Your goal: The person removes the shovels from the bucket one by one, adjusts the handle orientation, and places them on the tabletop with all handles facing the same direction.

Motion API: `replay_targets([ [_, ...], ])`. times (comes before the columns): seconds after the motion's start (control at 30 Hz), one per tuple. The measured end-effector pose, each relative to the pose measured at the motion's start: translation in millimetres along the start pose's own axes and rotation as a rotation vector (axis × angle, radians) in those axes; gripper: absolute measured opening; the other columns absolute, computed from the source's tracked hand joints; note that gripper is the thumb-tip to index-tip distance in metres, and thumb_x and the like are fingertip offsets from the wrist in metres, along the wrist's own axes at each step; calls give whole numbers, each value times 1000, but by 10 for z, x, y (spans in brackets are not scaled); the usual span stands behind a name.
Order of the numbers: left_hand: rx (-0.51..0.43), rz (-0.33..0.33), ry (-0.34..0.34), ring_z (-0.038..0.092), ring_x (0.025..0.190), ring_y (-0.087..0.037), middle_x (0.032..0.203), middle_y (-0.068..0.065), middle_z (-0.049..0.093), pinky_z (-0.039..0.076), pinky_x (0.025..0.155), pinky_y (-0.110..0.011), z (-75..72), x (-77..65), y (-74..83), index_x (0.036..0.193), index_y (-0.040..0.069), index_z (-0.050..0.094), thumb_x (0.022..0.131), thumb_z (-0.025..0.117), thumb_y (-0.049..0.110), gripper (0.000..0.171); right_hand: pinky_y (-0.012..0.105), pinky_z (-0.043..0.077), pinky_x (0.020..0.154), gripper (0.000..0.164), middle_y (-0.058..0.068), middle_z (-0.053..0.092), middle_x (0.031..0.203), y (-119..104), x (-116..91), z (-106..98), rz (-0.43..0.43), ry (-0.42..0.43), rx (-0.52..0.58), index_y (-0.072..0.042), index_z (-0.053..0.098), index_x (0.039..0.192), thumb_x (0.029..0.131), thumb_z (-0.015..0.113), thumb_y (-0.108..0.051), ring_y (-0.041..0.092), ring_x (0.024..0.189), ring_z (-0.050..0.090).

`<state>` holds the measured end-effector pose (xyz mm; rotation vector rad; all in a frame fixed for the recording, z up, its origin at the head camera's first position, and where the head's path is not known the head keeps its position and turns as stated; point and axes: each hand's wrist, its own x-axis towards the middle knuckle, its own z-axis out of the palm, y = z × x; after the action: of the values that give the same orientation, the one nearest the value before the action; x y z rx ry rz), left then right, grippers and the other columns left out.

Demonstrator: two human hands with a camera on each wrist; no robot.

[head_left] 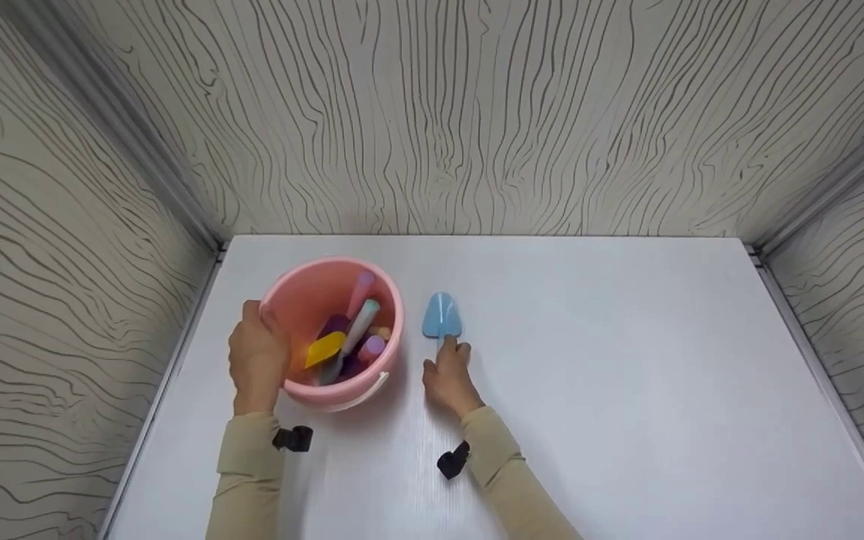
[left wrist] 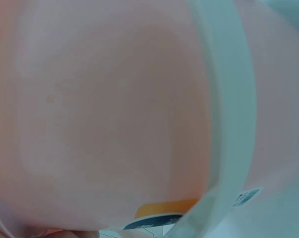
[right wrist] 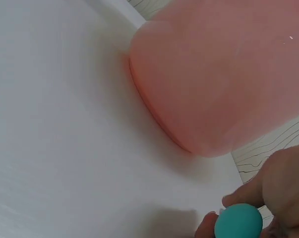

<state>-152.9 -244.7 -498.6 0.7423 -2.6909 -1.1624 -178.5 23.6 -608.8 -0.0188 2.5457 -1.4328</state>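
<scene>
A pink bucket [head_left: 301,292] with a white carrying handle [head_left: 361,396] stands at the left of the table. My left hand [head_left: 258,356] grips its rim on the left side. Inside lie several toy sand tools, among them a yellow piece [head_left: 325,349] and a pale handle with a teal end [head_left: 362,326]. Right of the bucket, my right hand [head_left: 451,382] holds a light blue toy trowel [head_left: 441,315] by its handle, blade pointing away from me. In the right wrist view the handle's round teal end [right wrist: 238,221] sticks out between the fingers. Bucket wall [left wrist: 114,114] fills the left wrist view.
The white table [head_left: 627,375] reaches to a wood-grain patterned wall [head_left: 477,120] at the back. Similar panels with grey metal edging [head_left: 117,127] stand at the left and right sides. Each wrist carries a small black camera mount [head_left: 453,460].
</scene>
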Motion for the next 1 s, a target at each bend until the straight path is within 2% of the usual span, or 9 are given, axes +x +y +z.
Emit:
replay_targets([
  [0.13,1,9,7,69,104,-44,126,-28,65,60,93,-59,16,6,1,145,0,46,118,34,32,43,59,40,119,68,42,32,144,-31,-14,-28,27,-10,-39,21,24,155,106,60,-9,54,138,48],
  [0.3,0,1,-4,68,106,-45,127,-28,65,59,94,-59,24,-2,-1,144,0,46,118,33,32,43,57,45,116,73,42,36,147,-58,-44,-53,53,-4,-127,18,26,157,103,66,-11,55,138,52],
  [0.43,-9,8,-3,69,106,-45,127,-29,65,59,93,-60,44,-2,-3,143,1,46,118,34,32,42,57,50,109,70,41,45,140,-42,-40,-67,41,34,-183,18,33,154,100,70,-8,55,130,58],
  [0.57,12,37,24,69,105,-47,126,-30,66,59,92,-62,66,7,-10,142,-1,47,117,34,30,41,59,57,95,61,38,54,130,-28,-27,-75,29,69,-256,15,43,146,98,72,-8,53,116,65],
  [0.67,29,56,38,69,104,-48,124,-30,66,59,91,-63,75,21,-17,141,-2,48,117,34,29,41,59,58,89,57,34,57,126,-26,-19,-80,41,73,-266,13,46,143,98,72,-10,49,108,68],
  [0.87,22,52,34,69,104,-48,124,-31,66,59,90,-63,48,8,-11,141,-1,47,117,34,31,43,58,57,98,68,32,55,130,-47,9,-63,104,43,-210,12,42,150,100,74,-21,46,114,67],
  [1.0,7,25,14,68,108,-47,128,-29,65,59,94,-61,12,-1,-13,144,-1,46,118,34,32,44,58,55,103,74,32,54,133,-56,12,-31,103,44,-205,11,40,153,99,76,-25,47,120,65],
])
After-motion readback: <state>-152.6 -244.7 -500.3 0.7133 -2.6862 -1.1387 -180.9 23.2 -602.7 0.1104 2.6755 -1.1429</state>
